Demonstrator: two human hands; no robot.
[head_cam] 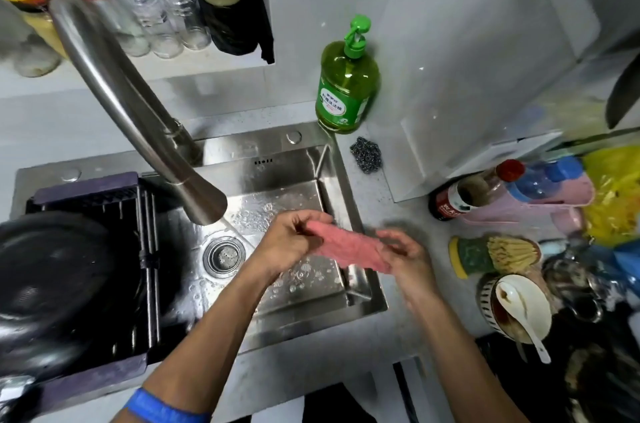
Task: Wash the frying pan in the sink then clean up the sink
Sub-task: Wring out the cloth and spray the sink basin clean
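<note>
Grey speckled countertop point(398, 329) surrounds a square stainless-steel sink point(298, 201), its wet floor dotted with bubbles around a round metal drain strainer point(224, 255). Over the sink's right edge, the left hand point(289, 244) and right hand point(403, 254) pinch opposite ends of a pink cloth point(349, 249), stretched between them. A brushed-steel faucet point(138, 111) arches over the sink from behind. On the sink's left side, a black frying pan point(59, 284) rests on a dark drain rack point(145, 249). Behind the sink's right corner stands a green pump bottle of dish soap point(346, 87), a coiled steel scourer point(366, 154) just beside it. Right of the sink sit a patterned bowl point(519, 308) with a white spoon point(523, 315), a sauce bottle point(474, 190) and a green-and-yellow sponge point(474, 256).
</note>
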